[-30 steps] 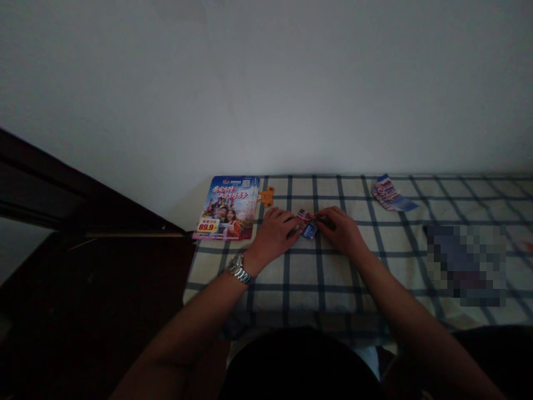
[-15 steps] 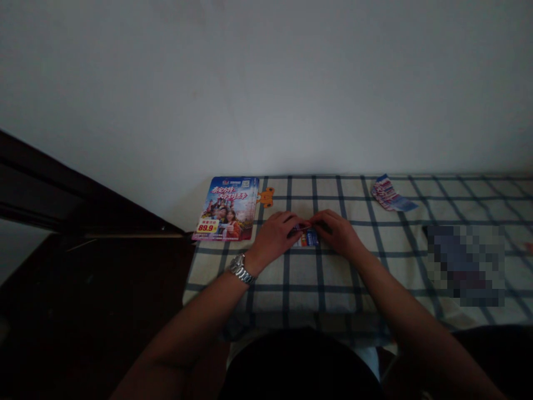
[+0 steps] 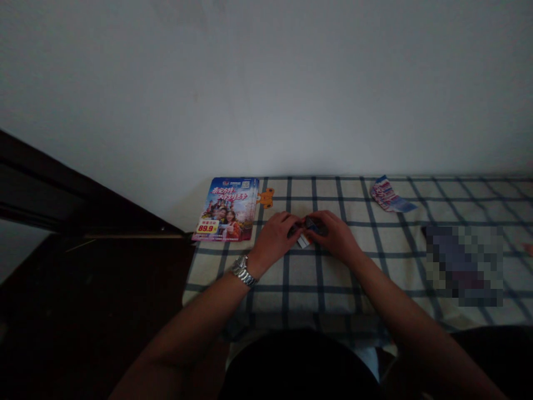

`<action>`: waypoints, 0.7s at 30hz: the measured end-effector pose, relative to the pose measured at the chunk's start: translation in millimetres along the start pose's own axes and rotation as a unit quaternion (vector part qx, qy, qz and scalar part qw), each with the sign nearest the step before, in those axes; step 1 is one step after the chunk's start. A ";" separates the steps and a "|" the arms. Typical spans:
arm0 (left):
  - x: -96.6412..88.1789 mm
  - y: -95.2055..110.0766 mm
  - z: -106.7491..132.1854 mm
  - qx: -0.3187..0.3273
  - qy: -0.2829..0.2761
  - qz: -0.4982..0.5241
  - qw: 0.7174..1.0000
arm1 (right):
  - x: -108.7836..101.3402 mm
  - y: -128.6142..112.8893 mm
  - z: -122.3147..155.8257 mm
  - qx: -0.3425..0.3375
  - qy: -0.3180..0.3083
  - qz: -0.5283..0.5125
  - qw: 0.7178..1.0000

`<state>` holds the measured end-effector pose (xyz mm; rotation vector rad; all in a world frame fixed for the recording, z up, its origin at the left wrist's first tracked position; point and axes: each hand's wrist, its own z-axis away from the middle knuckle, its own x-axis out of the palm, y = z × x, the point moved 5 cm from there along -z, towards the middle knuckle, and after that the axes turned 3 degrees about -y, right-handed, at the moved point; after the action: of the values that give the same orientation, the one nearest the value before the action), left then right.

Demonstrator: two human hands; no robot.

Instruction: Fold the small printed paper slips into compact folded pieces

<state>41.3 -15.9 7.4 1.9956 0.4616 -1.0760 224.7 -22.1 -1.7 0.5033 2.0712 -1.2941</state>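
A small folded printed flyer [image 3: 304, 240], with white, orange and dark blue areas showing, is held between my two hands over the checked tablecloth. My left hand [image 3: 273, 238] pinches it from the left, thumb and fingers closed near its upper edge. From the other side my right hand [image 3: 335, 235] grips it with bent fingers, and a dark blue part shows under them. Much of the paper is covered by my fingers. To the left lies a stack of colourful flyers [image 3: 228, 205] with a printed price.
An orange bear figure [image 3: 265, 198] is beside the stack. Farther right, a crumpled, pleated printed paper [image 3: 390, 195] lies near the wall. A blurred-out dark object [image 3: 462, 264] rests on the right part of the checked cloth [image 3: 308, 289]. The wall [image 3: 291, 100] rises behind the table.
The flyer in my hands has turned and now shows white and orange in front instead of a flat blue strip. My right hand has shifted slightly left, closer to my left hand.
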 end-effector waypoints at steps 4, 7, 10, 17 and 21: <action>0.0 0.0 0.2 -0.010 0.010 0.002 1.000 | 0.8 0.3 0.4 0.003 0.002 0.008 1.000; 0.7 0.6 0.1 -0.014 0.012 0.003 1.000 | 1.6 -0.7 0.6 -0.003 -0.006 0.011 1.000; 1.7 0.6 -0.5 -0.018 0.011 0.002 1.000 | 2.0 -2.4 0.7 -0.016 -0.011 0.010 1.000; 2.4 -1.0 -2.6 -0.027 0.021 -0.002 0.999 | 3.8 -2.2 1.7 -0.017 -0.021 0.025 0.999; 2.6 -1.4 -3.9 -0.033 0.025 0.016 0.999 | 6.6 -4.6 2.2 -0.045 -0.021 0.049 0.998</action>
<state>43.9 -12.1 5.8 1.9686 0.4835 -0.9801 217.8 -26.2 -4.0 0.5261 2.0342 -1.1397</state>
